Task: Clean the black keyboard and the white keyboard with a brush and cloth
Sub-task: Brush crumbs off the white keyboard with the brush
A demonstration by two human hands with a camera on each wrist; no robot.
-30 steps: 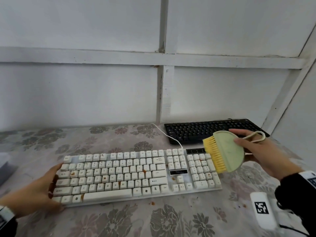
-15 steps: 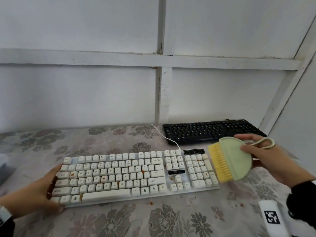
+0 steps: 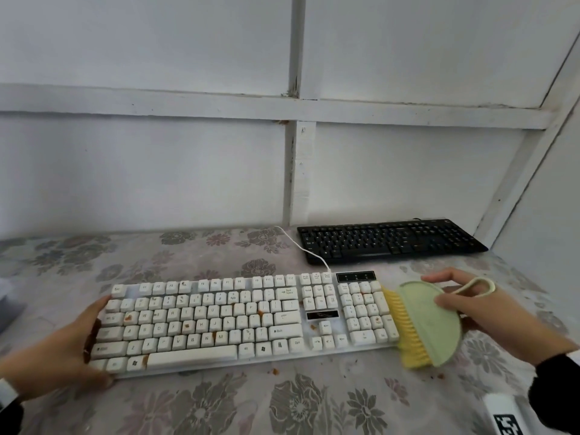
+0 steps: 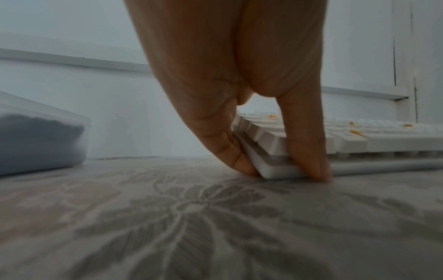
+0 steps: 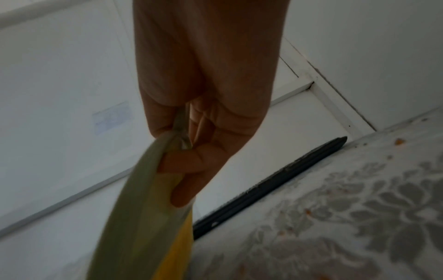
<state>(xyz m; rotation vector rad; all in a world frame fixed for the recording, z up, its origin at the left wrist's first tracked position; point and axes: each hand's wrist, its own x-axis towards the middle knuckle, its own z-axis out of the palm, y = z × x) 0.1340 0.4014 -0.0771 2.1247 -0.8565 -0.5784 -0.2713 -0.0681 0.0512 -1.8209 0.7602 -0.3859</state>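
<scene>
A white keyboard (image 3: pixel 219 318) with brown stains and crumbs lies across the flowered tablecloth. My left hand (image 3: pixel 62 350) holds its near-left corner, thumb on the front edge and fingers along the left side (image 4: pixel 271 166). My right hand (image 3: pixel 489 312) grips a pale green brush (image 3: pixel 430 321) with yellow bristles (image 3: pixel 405 331), which sit at the keyboard's right end beside the number pad. The right wrist view shows fingers curled round the brush body (image 5: pixel 134 217). A black keyboard (image 3: pixel 389 240) lies at the back right against the wall. No cloth is in sight.
A translucent plastic box (image 4: pixel 40 140) with something dark inside stands left of the white keyboard. Its white cable (image 3: pixel 301 246) runs toward the wall. Orange crumbs (image 3: pixel 275 370) dot the tablecloth (image 3: pixel 282 403). A white tagged device (image 3: pixel 505 416) shows at the bottom right.
My right hand has carried the brush down and to the right, from above the number pad to the keyboard's right edge. The left hand has stayed on the corner.
</scene>
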